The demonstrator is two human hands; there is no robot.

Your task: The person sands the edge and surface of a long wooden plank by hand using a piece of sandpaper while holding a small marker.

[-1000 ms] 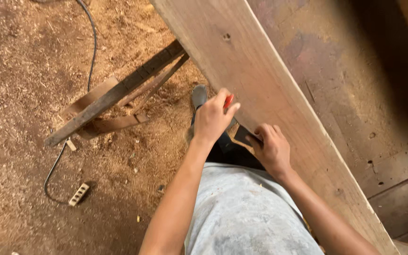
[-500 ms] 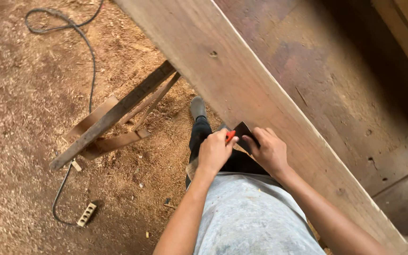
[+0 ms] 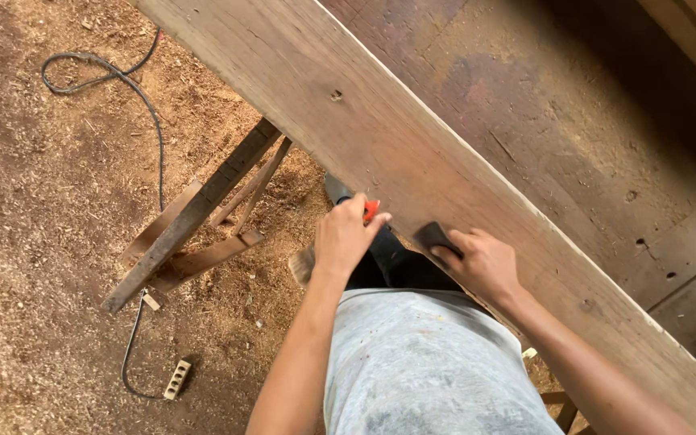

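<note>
The left hand covers most of a small red-tipped tool, so its shape cannot be told. The right hand hides part of a dark block. The long plank runs out of frame at 11 and 5 o'clock (both ends unseen). The black cable leaves at 12 o'clock.

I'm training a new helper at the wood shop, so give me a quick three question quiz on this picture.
1. True or false: the left hand holds something red.
2. What does the right hand press against the plank? A) small dark block B) hammer C) saw
3. What lies on the sawdust floor at the cable's end?

Key: 1 true, a small red object. 2 A, the dark block. 3 a power strip.
</note>
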